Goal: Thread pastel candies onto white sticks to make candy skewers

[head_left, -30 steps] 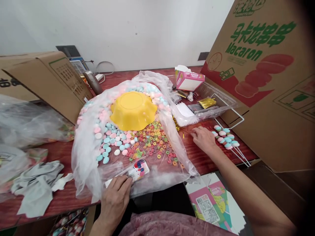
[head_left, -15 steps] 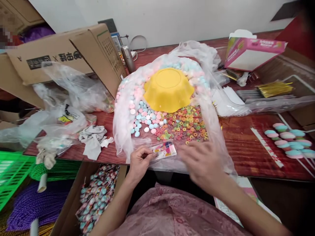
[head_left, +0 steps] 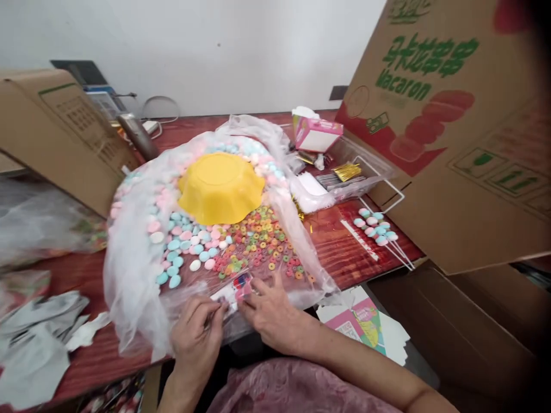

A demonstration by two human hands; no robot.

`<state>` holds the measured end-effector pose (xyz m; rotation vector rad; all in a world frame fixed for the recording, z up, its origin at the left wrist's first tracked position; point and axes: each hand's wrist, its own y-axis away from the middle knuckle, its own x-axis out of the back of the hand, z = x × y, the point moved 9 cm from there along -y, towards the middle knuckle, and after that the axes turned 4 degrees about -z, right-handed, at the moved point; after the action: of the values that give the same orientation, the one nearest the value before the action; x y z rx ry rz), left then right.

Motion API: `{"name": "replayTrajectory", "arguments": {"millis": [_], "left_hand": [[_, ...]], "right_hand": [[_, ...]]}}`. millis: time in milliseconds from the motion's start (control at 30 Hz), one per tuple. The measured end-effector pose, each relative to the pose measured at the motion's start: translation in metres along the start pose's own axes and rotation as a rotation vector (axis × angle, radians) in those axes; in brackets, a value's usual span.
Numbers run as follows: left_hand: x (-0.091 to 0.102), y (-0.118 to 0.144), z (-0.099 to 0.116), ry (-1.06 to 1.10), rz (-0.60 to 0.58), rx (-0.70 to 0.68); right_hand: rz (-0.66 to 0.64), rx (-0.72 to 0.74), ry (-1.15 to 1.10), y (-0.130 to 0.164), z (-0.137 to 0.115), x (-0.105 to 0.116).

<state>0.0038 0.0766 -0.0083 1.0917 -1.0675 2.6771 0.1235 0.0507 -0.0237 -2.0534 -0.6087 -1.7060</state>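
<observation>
A small flat white packet (head_left: pixel 230 291) with a colourful print lies at the table's front edge, between my hands. My left hand (head_left: pixel 196 332) is closed in a pinch at its near left end. Bent over the packet's right end are the fingers of my right hand (head_left: pixel 273 315), gripping it there. Just beyond, pink, blue and white candies (head_left: pixel 185 246) and small coloured ring candies (head_left: pixel 269 244) are spread on a sheer white plastic sheet (head_left: pixel 133 292). An upside-down yellow bowl (head_left: pixel 221 186) with a wavy rim sits among them.
At right, candy skewers (head_left: pixel 379 226) lie beside a white strip (head_left: pixel 359 241). Behind them are a clear tray (head_left: pixel 365 186), a pink carton (head_left: pixel 318 135) and a large cardboard box (head_left: pixel 430 132). Another box (head_left: pixel 64 132) and grey cloths (head_left: pixel 38 344) are at left.
My view has swung to the right, bringing the large box into sight. My right hand has come down onto the packet, which is now more tilted; my left hand still pinches it.
</observation>
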Motion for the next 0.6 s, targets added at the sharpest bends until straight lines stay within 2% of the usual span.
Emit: {"name": "replayTrajectory", "arguments": {"millis": [100, 167, 200, 267, 333, 400, 467, 533, 600], "left_hand": [[-0.014, 0.010, -0.005, -0.119, -0.035, -0.109], [-0.017, 0.017, -0.007, -0.167, -0.061, -0.151], [-0.017, 0.019, -0.007, -0.180, -0.067, -0.156], [-0.013, 0.023, -0.008, -0.173, -0.066, -0.142], [-0.011, 0.025, -0.011, -0.120, -0.067, -0.087], [-0.012, 0.026, -0.019, -0.031, -0.075, 0.008], [-0.014, 0.027, -0.034, 0.088, -0.077, 0.161], [-0.015, 0.028, -0.050, 0.215, -0.058, 0.353], [-0.015, 0.031, -0.060, 0.318, -0.032, 0.538]], "right_hand": [[0.308, -0.096, -0.045, 0.042, 0.032, 0.033], [0.559, -0.267, -0.006, 0.094, 0.077, 0.061], [0.630, -0.393, 0.052, 0.123, 0.104, 0.070], [0.629, -0.736, 0.178, 0.182, 0.167, 0.075], [0.503, -1.150, 0.347, 0.242, 0.225, 0.069], [0.446, -1.227, 0.368, 0.271, 0.257, 0.059], [0.429, -1.213, 0.369, 0.282, 0.274, 0.049], [0.457, -1.168, 0.369, 0.281, 0.280, 0.046], [0.528, -1.085, 0.352, 0.274, 0.276, 0.052]]}}
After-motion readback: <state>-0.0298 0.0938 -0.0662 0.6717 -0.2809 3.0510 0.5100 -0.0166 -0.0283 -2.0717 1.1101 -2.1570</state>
